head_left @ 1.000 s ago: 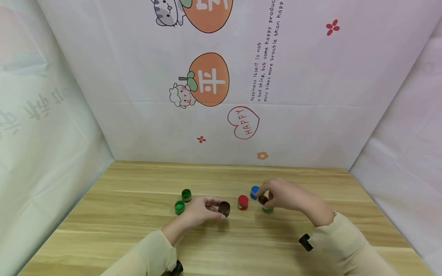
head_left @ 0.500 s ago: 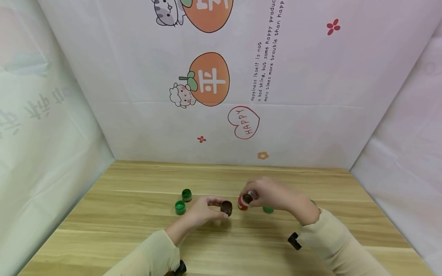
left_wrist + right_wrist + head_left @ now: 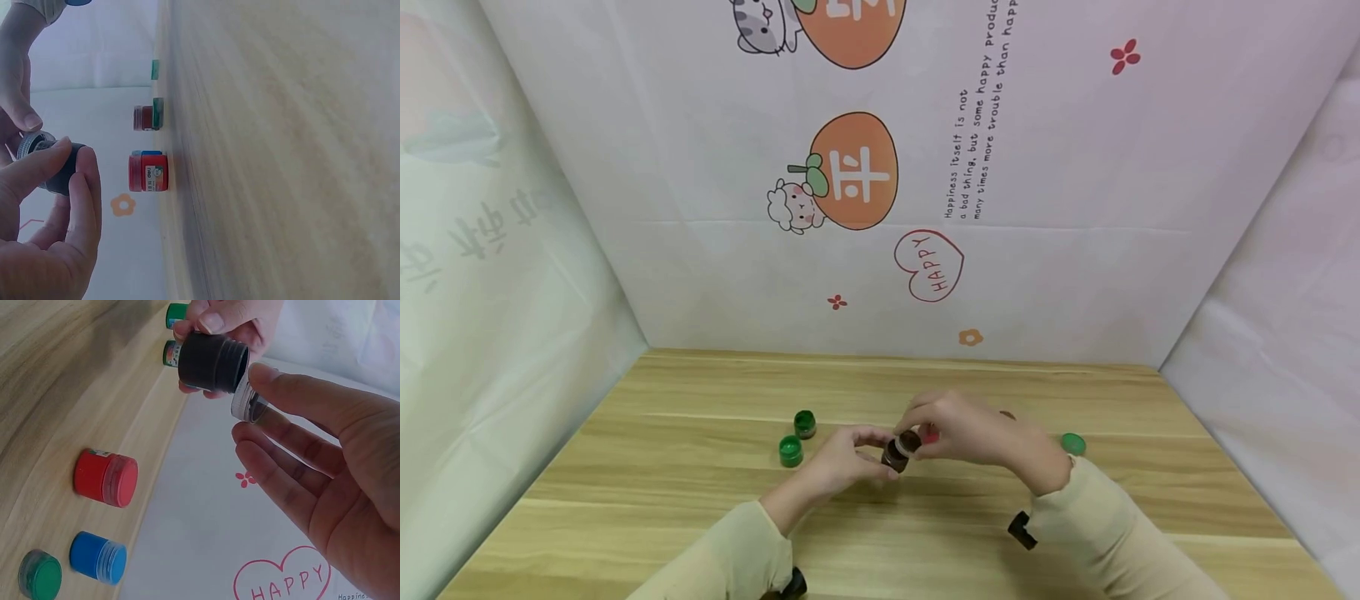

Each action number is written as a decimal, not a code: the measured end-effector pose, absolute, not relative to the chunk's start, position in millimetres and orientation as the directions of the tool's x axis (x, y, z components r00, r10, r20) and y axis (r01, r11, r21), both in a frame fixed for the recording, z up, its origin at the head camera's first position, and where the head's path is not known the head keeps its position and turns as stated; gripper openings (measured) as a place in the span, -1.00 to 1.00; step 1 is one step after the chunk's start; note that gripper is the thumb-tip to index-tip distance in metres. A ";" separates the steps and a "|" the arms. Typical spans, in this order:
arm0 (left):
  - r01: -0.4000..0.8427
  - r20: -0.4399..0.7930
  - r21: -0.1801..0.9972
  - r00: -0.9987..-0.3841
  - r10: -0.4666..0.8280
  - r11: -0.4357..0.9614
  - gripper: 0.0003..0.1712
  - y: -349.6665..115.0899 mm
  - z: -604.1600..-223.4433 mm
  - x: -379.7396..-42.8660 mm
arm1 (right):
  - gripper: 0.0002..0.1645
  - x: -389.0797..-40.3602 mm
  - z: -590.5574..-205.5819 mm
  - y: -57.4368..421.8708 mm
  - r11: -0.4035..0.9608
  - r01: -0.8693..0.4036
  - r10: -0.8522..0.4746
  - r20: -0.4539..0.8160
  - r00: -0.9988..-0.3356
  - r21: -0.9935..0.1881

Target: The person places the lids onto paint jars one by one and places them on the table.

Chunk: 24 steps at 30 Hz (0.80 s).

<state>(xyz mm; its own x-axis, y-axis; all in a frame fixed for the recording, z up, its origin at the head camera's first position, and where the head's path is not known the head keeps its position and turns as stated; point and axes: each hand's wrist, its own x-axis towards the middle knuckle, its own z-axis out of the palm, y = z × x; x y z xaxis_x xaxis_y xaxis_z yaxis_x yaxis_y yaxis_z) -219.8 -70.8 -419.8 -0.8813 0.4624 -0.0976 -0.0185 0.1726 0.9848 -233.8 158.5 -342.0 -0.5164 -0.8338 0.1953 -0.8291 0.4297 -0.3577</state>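
My left hand (image 3: 842,460) grips a small dark paint jar (image 3: 209,362), its threaded mouth turned toward my right hand (image 3: 966,427). Between thumb and fingers, that right hand pinches a clear screw lid (image 3: 242,403) with dark paint inside. In the right wrist view the lid stands tilted at the jar's mouth, its edge right by the threads. From the left wrist view, lid and dark jar overlap above the table. A red paint jar (image 3: 103,478) stands beyond the hands, with a blue paint jar (image 3: 97,557) near it.
Two green jars, a darker one (image 3: 805,423) and a brighter one (image 3: 790,451), stand uncovered left of my left hand. At the right lies a green lid (image 3: 1072,443). Another green lid (image 3: 40,575) sits beside the blue jar. A brown-red jar (image 3: 144,117) stands farther back.
My right hand has moved left with the lid, from over the blue jar past the red one to the dark jar's mouth. The left hand has shifted slightly right.
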 end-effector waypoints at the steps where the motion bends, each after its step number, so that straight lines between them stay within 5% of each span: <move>1: -0.019 -0.098 0.985 -0.882 0.461 0.173 -0.47 -70.7 -420.1 -219.9 | -0.69 -233.9 -342.7 157.8 0.419 -0.837 -0.838 0.204 -0.506 -0.352; 24: -0.007 -0.091 0.981 -0.901 0.425 0.196 -0.56 -67.6 -424.1 -220.6 | -0.62 -235.3 -344.7 147.3 0.430 -0.834 -0.855 0.142 -0.499 -0.347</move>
<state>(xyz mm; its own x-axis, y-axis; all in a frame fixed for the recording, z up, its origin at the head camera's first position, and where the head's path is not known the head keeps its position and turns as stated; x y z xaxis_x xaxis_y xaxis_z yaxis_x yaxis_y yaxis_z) -220.6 -67.6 -424.1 -0.9006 0.4250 -0.0914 -0.0072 0.1956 0.9807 -235.3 147.3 -344.7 -0.4992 -0.8548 0.1416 -0.8339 0.4296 -0.3465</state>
